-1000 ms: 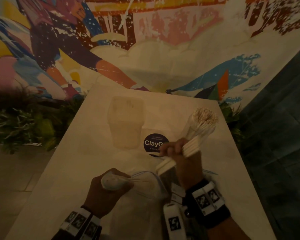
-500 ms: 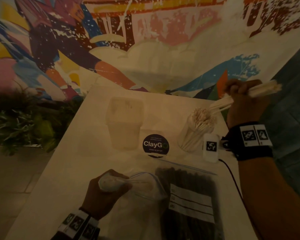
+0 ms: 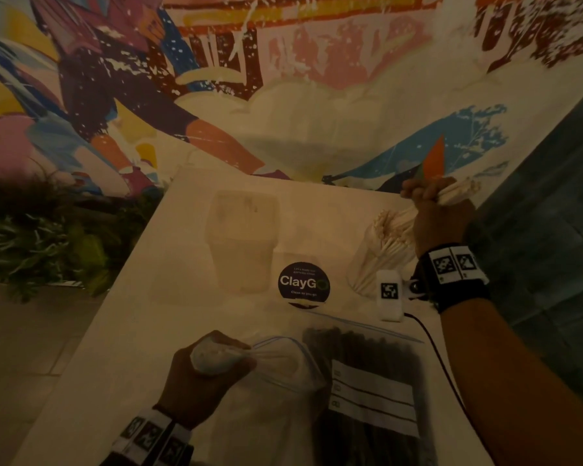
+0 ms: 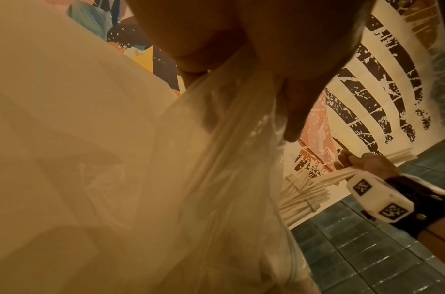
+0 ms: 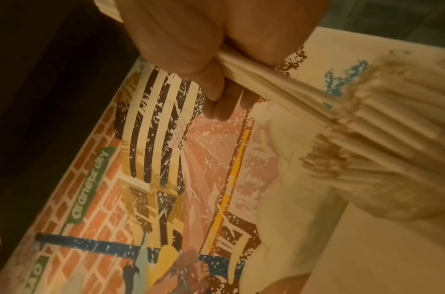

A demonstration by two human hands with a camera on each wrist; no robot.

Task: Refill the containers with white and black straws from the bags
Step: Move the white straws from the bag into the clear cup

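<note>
My right hand [image 3: 433, 203] grips a bundle of white straws [image 3: 456, 193] at the table's far right, their lower ends slanting into a clear container [image 3: 379, 260] crowded with white straws [image 4: 304, 196]. In the right wrist view the gripped bundle [image 5: 279, 79] fans out toward that container. My left hand [image 3: 212, 364] clutches the bunched mouth of a clear zip bag [image 3: 276, 371] near the front edge; the bag [image 4: 228, 159] hangs from my fingers [image 4: 291, 111]. A square translucent container [image 3: 243, 240] stands mid-table. Beside my left hand lies a labelled bag of black straws [image 3: 360, 381].
A round dark "ClayGo" sticker [image 3: 303, 285] sits on the white table [image 3: 142, 331] between the two containers. A painted mural wall [image 3: 283, 79] rises behind, plants [image 3: 31, 237] are at the left, dark tiled floor [image 3: 552, 230] at the right.
My right hand carried the white straw bundle from above the bags up and right to the far container and lowered its ends in. The left hand kept hold of the bag.
</note>
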